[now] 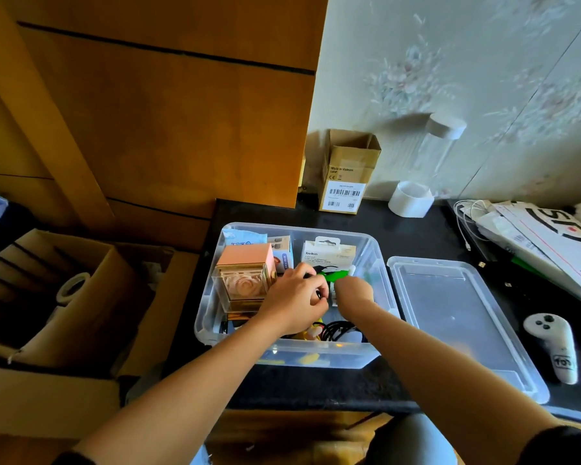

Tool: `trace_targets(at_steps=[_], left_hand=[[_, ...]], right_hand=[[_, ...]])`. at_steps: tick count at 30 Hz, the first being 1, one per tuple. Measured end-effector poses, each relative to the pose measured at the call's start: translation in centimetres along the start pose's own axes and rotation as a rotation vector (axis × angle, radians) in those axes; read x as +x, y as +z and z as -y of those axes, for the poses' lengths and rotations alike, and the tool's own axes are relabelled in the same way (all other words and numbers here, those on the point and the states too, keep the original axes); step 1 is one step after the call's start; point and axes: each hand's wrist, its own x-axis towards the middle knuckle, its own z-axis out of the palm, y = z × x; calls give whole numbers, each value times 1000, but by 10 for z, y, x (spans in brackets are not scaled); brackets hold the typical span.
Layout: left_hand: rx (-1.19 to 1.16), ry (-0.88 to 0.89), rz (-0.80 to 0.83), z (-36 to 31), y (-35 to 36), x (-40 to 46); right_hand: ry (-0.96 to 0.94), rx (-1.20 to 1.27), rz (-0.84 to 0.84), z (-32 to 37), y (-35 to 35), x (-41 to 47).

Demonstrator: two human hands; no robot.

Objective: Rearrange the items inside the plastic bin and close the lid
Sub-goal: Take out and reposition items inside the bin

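Both hands are down inside the clear rectangular plastic bin (212, 317), which sits on the black worktop (416, 236) with its clear flat plastic lid (457, 317) lying just beside it on the right, not yet fitted. The left hand (294, 302) has its fingers curled round something small and dark, possibly a cable end, near the middle of the bin; the right hand (353, 292) pinches a bright green item (332, 275) whose shape is too blurred to name. My judgement is that sorting is still in hand and closing comes later. To do this step well, the loose pieces should be laid low and flat, the tangle of black cables (341, 328) at the near wall coiled and tucked down, and the tall peach-topped clear display box (244, 278) at the left kept below the rim, or the lid will not seat. The white Belkin retail pack (327, 255) stands against the far wall and may need tipping flat. What each grip truly encloses is hidden by the fingers; the bin floor under the forearms is covered, and some yellow pieces (311, 359) near the front wall show only as blurs through the plastic.
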Motion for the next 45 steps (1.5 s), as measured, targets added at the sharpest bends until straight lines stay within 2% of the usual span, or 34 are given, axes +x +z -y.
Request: trace_targets(at_steps=[7, 11, 14, 24, 29, 31, 35, 37, 45], left_hand=[[-15, -23, 9, 2, 2, 2], [-40, -40, -5, 2, 4, 2], [-51, -51, -9, 3, 5, 4], [-57, -61, -2, 0, 3, 3], [-51, -71, -28, -2, 2, 3], [-48, -67, -31, 0, 2, 3], [-53, -54, -23, 1, 2, 4], [-58, -58, -20, 0, 1, 4], [-82, -68, -9, -1, 1, 4]], right_hand=[[-73, 210, 215, 6, 2, 0], [-73, 324, 80, 6, -1, 4], [-164, 382, 11, 7, 0, 7], [-230, 342, 57, 7, 0, 5], [-219, 234, 104, 8, -1, 3], [-227, 161, 172, 5, -1, 0], [-236, 85, 452, 0, 1, -6], [-253, 65, 513, 1, 1, -7], [-318, -4, 416, 6, 2, -14]])
